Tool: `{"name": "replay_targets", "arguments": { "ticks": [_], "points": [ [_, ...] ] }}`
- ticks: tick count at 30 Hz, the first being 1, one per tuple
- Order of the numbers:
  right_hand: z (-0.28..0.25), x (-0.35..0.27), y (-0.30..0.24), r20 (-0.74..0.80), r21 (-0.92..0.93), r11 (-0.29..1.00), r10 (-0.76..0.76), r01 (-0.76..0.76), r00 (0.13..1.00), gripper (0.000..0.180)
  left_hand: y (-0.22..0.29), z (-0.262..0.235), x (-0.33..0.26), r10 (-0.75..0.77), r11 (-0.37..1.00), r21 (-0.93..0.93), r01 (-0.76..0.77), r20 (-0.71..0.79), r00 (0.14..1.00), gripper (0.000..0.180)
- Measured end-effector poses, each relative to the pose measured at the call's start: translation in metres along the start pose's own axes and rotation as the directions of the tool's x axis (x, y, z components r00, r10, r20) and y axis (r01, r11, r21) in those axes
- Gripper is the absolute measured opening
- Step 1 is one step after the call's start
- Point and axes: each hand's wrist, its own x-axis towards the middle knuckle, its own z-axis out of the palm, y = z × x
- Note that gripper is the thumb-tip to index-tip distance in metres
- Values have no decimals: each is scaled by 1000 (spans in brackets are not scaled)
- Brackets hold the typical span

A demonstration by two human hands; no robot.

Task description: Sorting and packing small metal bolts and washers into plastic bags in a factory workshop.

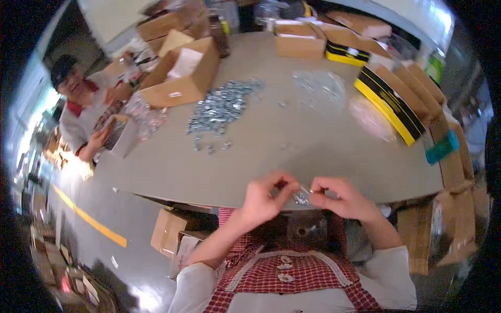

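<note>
Just over the table's near edge, my left hand (pixel 265 199) and my right hand (pixel 340 198) face each other, fingertips pinched close together. Between them is a small clear plastic bag (pixel 301 198) with shiny metal pieces low in it; the left fingers grip one side of its top and the right fingers the other. Further off lies a heap of small silvery metal parts (pixel 222 107), too small to name. A few loose ones (pixel 211 149) lie at its near side. Some clear plastic bags (pixel 319 87) are spread flat to its right.
An open cardboard box (pixel 180 78) stands behind the heap. Black and yellow boxes (pixel 389 104) line the right side, beside a pale pinkish bag (pixel 371 119) and a teal roll (pixel 442 147). At far left a co-worker (pixel 91 104) holds a white box (pixel 123 136).
</note>
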Motion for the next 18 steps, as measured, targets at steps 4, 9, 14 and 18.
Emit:
{"name": "replay_targets", "arguments": {
  "ticks": [4,9,14,18],
  "points": [
    [-26,-38,20,-33,503,826,311,-253,950,15,-13,14,43,-168,951,261,164,-4,986,29],
    [-48,-116,24,-462,691,712,570,-128,679,15,-41,-3,88,168,781,591,-203,115,979,42],
    [-99,-206,59,-964,206,931,246,302,-103,9,-99,-7,153,200,627,726,-284,203,959,44],
    [-115,-255,62,-915,32,991,80,127,-396,10,-122,-11,186,225,643,707,-295,194,955,37]
  ]
}}
